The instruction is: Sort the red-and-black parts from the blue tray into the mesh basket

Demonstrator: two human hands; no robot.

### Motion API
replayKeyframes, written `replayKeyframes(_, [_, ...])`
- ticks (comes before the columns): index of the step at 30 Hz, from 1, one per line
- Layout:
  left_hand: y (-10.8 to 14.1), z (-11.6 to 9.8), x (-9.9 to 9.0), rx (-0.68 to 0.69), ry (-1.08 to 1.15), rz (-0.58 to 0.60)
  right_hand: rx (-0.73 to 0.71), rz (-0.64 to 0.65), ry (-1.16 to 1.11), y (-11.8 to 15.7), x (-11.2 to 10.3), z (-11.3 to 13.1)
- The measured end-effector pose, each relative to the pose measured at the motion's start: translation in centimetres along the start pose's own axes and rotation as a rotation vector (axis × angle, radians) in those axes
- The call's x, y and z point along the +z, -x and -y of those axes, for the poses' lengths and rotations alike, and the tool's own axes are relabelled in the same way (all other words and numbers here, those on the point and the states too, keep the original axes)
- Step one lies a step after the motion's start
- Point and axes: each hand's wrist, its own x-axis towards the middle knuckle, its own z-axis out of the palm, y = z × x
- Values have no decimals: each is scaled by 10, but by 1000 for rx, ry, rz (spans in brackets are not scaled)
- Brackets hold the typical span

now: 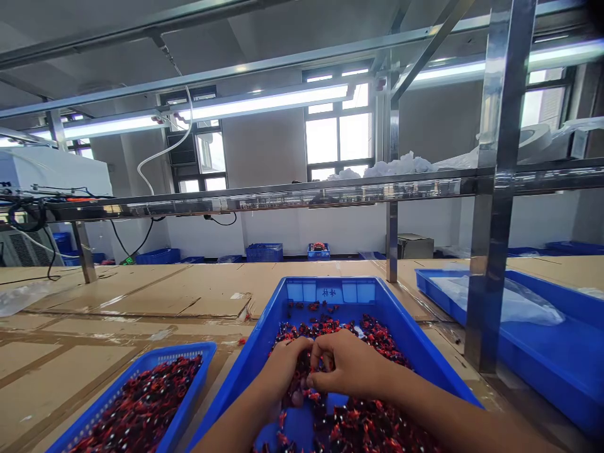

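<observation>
Centrally, a blue tray (421, 343) is set beside a smaller blue basket (194, 385). Over the tray, left hand (283, 365) and right hand (349, 362) are brought together, fingers curled; whether anything is pinched cannot be told. Small glossy red-and-black pieces (363, 425) are strewn there, heaped in the basket; dark far-wall characters (329, 292) cannot be clearly read

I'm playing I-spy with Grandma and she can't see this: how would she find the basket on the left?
Start at the brown table and find the big blue tray in the near middle. Just left of it sits a smaller blue basket, heaped with red and dark pieces. Unlike the solid-sided tray, it has rows of little holes.
</observation>
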Motion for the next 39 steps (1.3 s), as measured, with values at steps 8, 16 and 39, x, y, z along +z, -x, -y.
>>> replayKeyframes(8, [-6,-4,-10,-60,204,30,-247,-130,92,5,-9,11])
replayKeyframes(16, [-7,-2,-10,-24,251,46,-247,-149,-48,7,0,13])
replayKeyframes(39, [-14,5,-6,362,-127,-284,206,-112,-439,-10,31,-3])
